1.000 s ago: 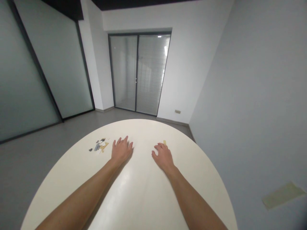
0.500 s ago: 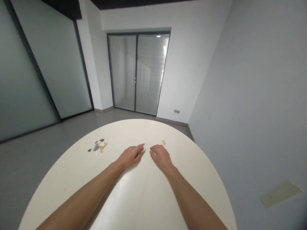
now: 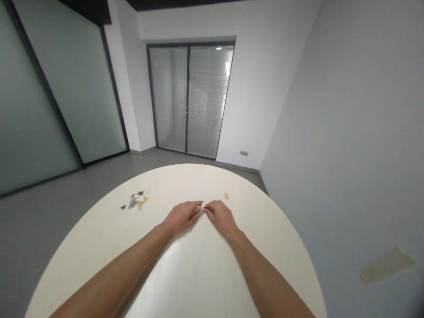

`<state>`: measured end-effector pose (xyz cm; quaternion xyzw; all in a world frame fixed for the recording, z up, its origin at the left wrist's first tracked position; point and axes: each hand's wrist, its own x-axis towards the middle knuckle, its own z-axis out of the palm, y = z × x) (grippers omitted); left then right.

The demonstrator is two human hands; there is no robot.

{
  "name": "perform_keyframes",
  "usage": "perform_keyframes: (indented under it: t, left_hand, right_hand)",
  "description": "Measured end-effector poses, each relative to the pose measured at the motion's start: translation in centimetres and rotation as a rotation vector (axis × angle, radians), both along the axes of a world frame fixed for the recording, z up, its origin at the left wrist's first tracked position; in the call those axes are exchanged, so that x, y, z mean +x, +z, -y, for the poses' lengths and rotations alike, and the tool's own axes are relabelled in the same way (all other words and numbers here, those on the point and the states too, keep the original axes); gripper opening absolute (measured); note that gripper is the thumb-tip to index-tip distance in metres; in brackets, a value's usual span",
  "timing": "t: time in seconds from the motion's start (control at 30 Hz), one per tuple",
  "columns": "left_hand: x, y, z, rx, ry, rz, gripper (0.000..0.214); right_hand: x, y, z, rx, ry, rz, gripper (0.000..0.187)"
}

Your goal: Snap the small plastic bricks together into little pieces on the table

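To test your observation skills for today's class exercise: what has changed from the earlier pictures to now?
The left hand has slid rightward and the right hand leftward across the table, so their fingertips now nearly meet at the middle. Whether they hold anything between them is too small to tell. The small yellow piece and the cluster of grey, black and yellow pieces stayed where they were.

My tabletop (image 3: 198,269): smooth, glossy, cream | small plastic pieces (image 3: 135,201): grey and yellow, too small to judge finish | floor (image 3: 66,221): matt grey | door panes (image 3: 168,97): smooth glass
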<state>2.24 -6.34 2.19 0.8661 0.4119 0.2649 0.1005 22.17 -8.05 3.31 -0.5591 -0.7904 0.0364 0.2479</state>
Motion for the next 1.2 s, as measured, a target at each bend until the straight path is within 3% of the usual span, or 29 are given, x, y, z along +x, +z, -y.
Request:
perform_keyframes:
  t: [0.13, 0.43, 0.9, 1.2]
  left_hand:
    - [-0.2, -0.1, -0.3, 0.037, 0.088, 0.005, 0.035]
    - [-0.3, 0.3, -0.2, 0.040, 0.120, -0.022, 0.026]
    - [-0.3, 0.7, 0.0, 0.087, 0.150, 0.040, 0.021]
    - [-0.3, 1.0, 0.2, 0.092, 0.178, 0.033, 0.019]
  right_hand:
    - [-0.1, 0.1, 0.1, 0.015, 0.029, -0.043, 0.021]
    - [-0.2, 0.2, 0.1, 0.074, 0.069, -0.054, 0.025]
    - [-0.1, -0.5, -0.5, 0.224, 0.071, -0.163, 0.016]
    - [-0.2, -0.4, -0.3, 0.219, 0.151, -0.159, 0.018]
